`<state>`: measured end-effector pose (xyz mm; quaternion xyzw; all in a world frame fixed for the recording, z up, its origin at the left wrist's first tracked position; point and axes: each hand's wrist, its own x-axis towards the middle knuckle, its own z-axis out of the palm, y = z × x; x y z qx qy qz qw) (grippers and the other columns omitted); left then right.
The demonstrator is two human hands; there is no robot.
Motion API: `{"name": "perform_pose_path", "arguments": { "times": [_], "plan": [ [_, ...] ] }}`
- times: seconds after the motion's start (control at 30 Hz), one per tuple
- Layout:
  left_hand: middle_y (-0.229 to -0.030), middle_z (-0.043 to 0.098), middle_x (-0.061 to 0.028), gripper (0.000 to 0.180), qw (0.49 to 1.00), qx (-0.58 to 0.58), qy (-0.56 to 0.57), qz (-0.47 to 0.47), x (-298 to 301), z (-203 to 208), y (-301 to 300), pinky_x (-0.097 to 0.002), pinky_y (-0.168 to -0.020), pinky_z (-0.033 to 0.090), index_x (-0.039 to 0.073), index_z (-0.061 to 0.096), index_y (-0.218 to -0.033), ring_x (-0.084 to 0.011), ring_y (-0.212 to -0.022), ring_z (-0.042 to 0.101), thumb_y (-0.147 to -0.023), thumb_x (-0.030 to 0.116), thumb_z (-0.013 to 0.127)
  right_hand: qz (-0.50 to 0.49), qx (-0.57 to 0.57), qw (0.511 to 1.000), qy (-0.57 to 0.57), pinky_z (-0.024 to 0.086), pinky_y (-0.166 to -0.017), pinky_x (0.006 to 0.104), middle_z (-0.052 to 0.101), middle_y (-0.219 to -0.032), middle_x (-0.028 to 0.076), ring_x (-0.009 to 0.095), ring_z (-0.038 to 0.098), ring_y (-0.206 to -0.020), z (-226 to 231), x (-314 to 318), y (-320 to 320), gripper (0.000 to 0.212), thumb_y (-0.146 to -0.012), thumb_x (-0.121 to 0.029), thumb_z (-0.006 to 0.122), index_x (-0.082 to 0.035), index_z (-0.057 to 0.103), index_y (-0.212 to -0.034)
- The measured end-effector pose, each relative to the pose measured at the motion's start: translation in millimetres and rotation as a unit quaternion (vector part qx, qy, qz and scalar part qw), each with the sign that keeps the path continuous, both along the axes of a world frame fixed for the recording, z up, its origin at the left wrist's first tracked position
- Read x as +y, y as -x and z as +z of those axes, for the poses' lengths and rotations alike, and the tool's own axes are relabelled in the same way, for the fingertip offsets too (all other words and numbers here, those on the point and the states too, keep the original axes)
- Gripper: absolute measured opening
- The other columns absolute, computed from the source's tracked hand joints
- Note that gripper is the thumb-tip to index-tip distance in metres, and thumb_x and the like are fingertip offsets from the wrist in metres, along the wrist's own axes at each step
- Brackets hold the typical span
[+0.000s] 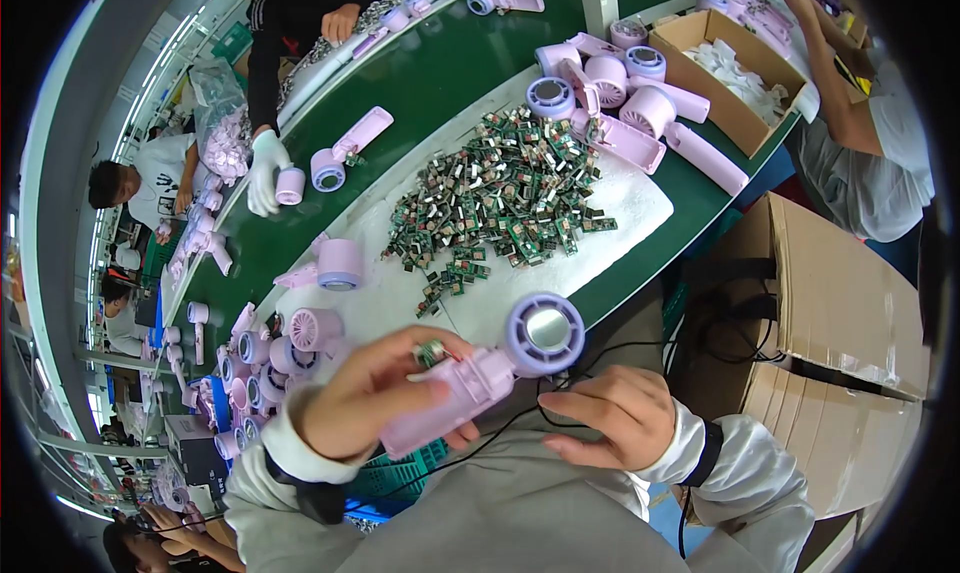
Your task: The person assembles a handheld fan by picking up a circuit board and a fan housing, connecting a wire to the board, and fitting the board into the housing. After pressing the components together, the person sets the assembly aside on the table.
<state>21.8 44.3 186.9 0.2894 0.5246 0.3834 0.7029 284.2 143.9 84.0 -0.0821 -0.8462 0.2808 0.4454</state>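
My left hand (365,393) is wrapped around the pink handle of a handheld fan (455,398). The fan's round purple head, with a silver disc at its centre, points away from me to the right. A small green circuit board (430,353) with a red wire sticks out of the handle beside my left fingers. Close to the fan head, my right hand (615,413) has its fingers loosely bent, thumb and forefinger apart, and nothing visible between them. A thin black cable (590,351) runs behind the fan head and beside my right hand.
A heap of small circuit boards (500,188) lies on a white sheet (640,208) over the green table. Pink fan parts (605,83) surround it. A cardboard box (735,68) holds white pieces. A co-worker's gloved hand (266,173) reaches in. Large cartons (850,303) stand at right.
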Motion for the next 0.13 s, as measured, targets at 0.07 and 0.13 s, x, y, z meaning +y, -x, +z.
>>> {"name": "perform_pose_path", "arguments": {
  "times": [0.07, 0.13],
  "plan": [
    [-0.123, 0.065, -0.0210, 0.048, 0.998, 0.041, -0.001, 0.049, 11.8, 34.2, 29.5, -0.0447, -0.084, 0.062, 0.002, 0.050, -0.140, -0.0340, -0.097, 0.073, -0.095, 0.011, 0.065, 0.016, -0.051, 0.997, 0.050, 0.054, -0.057, 0.0331, 0.064, -0.084, 0.006, 0.020, 0.066, -0.067, -0.6, -4.8, 2.3, 0.032, -0.081, -0.017, 0.083, -0.007, 0.074, -0.110],
    [-0.123, 0.065, -0.0217, 0.051, 0.992, 0.094, -0.019, 0.085, 15.7, 57.8, 41.9, -0.0447, -0.084, 0.062, 0.002, 0.050, -0.140, -0.0337, -0.097, 0.073, -0.094, 0.014, 0.068, 0.042, -0.112, 0.990, 0.077, 0.056, -0.060, 0.0317, 0.067, -0.091, 0.006, 0.023, 0.068, -0.070, -8.6, -6.1, 1.1, 0.042, -0.081, -0.027, 0.086, -0.009, 0.074, -0.117]
  ]
}}
